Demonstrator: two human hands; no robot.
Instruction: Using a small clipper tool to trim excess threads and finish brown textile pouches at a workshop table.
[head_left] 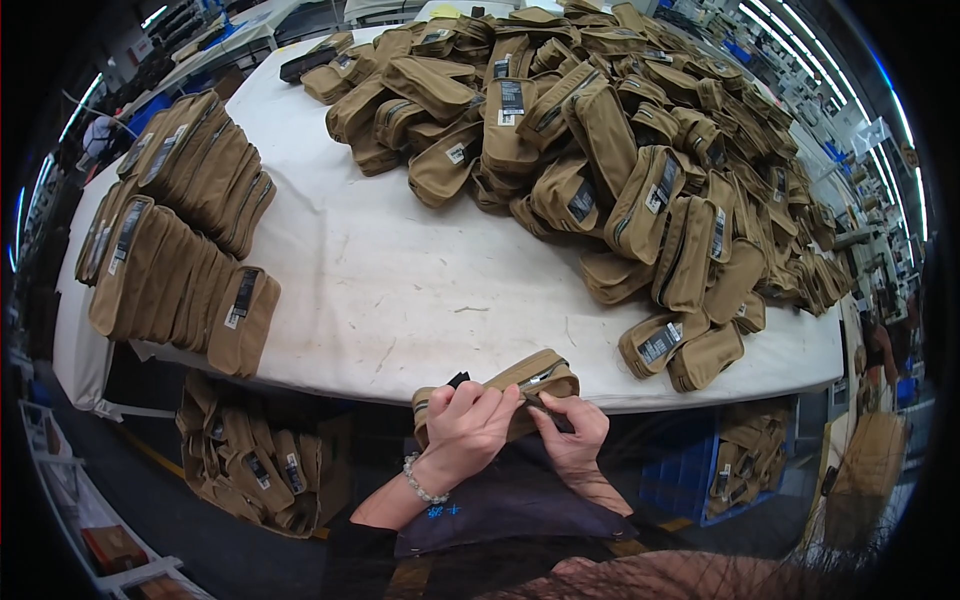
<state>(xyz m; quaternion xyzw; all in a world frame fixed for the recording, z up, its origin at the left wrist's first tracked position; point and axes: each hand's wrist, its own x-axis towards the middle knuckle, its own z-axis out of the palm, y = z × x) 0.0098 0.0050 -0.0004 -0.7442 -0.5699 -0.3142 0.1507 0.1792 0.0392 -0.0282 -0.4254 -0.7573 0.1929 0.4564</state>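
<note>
Nearest the wearer, a dark apron (520,515) is seen below the forearms, and a beaded bracelet (425,482) is worn on the left wrist. A tan pouch (530,370) is held by both hands at the near edge of the desk (400,270), its zip side turned up. It is gripped from seven o'clock by the left hand (470,422), with the fingers curled closed upon it; by the right hand (575,430) it is pinched from five o'clock between thumb and fingers, though the exact spot pinched is hidden. From the held pouch, a blue bin (665,470) with more pouches in it is seen below desk level, between three and four o'clock, and a heap (260,470) of pouches lies low between eight and nine o'clock. On the desk, a loose pair (685,350) of pouches is found between two and three o'clock, near the edge. At ten o'clock, pouches are stood on edge, packed tightly in a front row (165,280) and a back row (205,170). At one o'clock, farther off, a large jumbled pile (605,130) is spread, with dark labels shown on many pouches. Beyond, at eleven o'clock, another desk (240,35) is seen.
</note>
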